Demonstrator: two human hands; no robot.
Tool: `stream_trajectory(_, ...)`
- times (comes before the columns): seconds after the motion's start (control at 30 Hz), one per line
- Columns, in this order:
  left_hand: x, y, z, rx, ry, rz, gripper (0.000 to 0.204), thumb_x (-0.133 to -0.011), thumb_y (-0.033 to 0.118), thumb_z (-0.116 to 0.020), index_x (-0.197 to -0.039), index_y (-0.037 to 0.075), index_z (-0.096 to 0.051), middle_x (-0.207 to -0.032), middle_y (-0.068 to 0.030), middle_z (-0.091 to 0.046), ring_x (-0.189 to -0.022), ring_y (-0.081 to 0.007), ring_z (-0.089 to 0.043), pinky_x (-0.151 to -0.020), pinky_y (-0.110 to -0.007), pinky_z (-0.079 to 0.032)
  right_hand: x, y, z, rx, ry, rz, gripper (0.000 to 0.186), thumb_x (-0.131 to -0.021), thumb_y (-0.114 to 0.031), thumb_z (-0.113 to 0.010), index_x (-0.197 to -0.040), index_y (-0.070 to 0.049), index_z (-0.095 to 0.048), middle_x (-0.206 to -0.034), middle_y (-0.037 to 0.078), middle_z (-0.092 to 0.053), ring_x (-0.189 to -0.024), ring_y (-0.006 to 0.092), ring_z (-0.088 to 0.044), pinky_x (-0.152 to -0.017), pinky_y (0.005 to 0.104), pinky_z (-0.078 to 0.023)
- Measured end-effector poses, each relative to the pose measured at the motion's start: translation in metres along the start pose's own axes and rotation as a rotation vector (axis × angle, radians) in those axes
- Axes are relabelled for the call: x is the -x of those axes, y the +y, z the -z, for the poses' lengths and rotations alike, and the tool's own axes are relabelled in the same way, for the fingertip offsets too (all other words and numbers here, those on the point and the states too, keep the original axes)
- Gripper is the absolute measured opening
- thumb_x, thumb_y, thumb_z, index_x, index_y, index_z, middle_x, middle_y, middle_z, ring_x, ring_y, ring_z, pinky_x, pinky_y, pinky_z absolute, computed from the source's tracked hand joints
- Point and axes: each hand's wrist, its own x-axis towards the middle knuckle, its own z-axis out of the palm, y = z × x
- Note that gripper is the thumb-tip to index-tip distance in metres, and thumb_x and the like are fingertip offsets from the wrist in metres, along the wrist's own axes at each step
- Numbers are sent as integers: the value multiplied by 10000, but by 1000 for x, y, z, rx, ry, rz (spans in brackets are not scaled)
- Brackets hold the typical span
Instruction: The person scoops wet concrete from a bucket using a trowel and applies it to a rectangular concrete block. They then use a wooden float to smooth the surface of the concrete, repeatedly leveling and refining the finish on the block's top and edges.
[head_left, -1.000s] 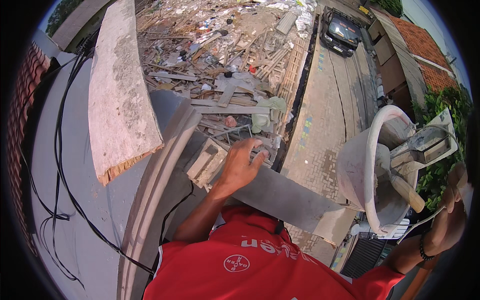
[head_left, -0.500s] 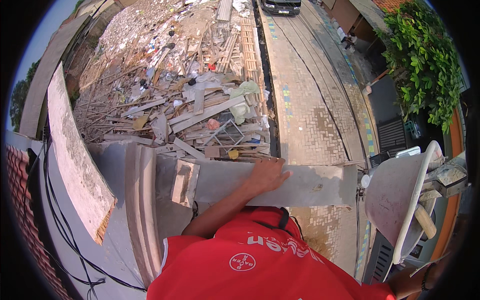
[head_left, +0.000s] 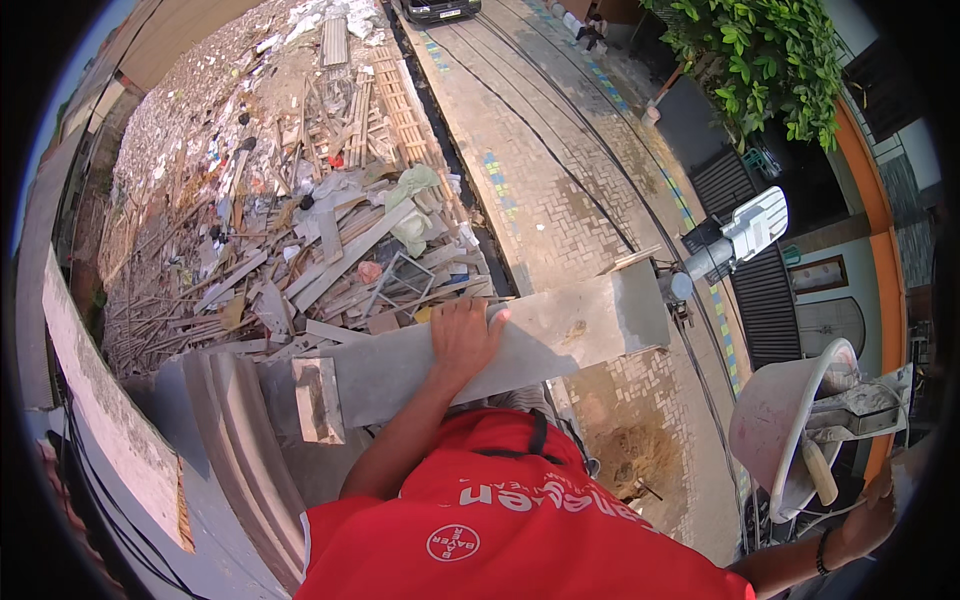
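My left hand lies on a long grey concrete ledge, with its fingers curled over the ledge's far edge. My right hand is at the lower right, closed around the thin wire handle of a white bucket. A wooden-handled trowel and another cement-caked tool stick out of the bucket. My red shirt fills the lower middle. All of this is high above the ground.
Far below lie a heap of broken planks and rubble and a brick-paved lane with a parked car. A street lamp head juts out at right. A stepped cornice, a small block and black cables are at left.
The view has swung right and down. My left hand has slid right along the ledge, away from the small block. The bucket and my right hand now sit lower in the picture.
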Motion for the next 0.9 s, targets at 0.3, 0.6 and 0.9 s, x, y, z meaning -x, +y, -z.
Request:
stream_trajectory(0.3, -7, -1, 5, 55, -171, 75, 443, -911, 441, -551, -1018, 25, -656, -952, -157, -656, -935, -335, -588, -811, -480, -402, 96, 31, 76, -4, 180, -323, 340, -1009, -241, -351, -1247, -33, -476, -1009, 127, -544, -683, 151, -456, -480, 235, -332)
stream_trajectory(0.6, -11, -2, 7, -131, -180, 123, 439, -939, 406, -519, -1015, -3, -656, -928, -203, -648, -876, -389, -582, -782, -503, -414, 206, 129, 82, 356, 218, -688, 154, -894, 22, -450, -1027, -33, -506, -855, 24, -565, -704, 98, -539, -508, 224, -410)
stream_trajectory(0.9, 1, -11, 14, -90, 58, 110, 420, -948, 374, -518, -1061, -20, -609, -974, -210, -615, -914, -387, -535, -828, -497, -381, 269, 231, 102, 3, 377, -1062, 256, -938, -291, -448, -771, -109, -512, -647, 23, -502, -578, 154, -477, -558, 334, -399)
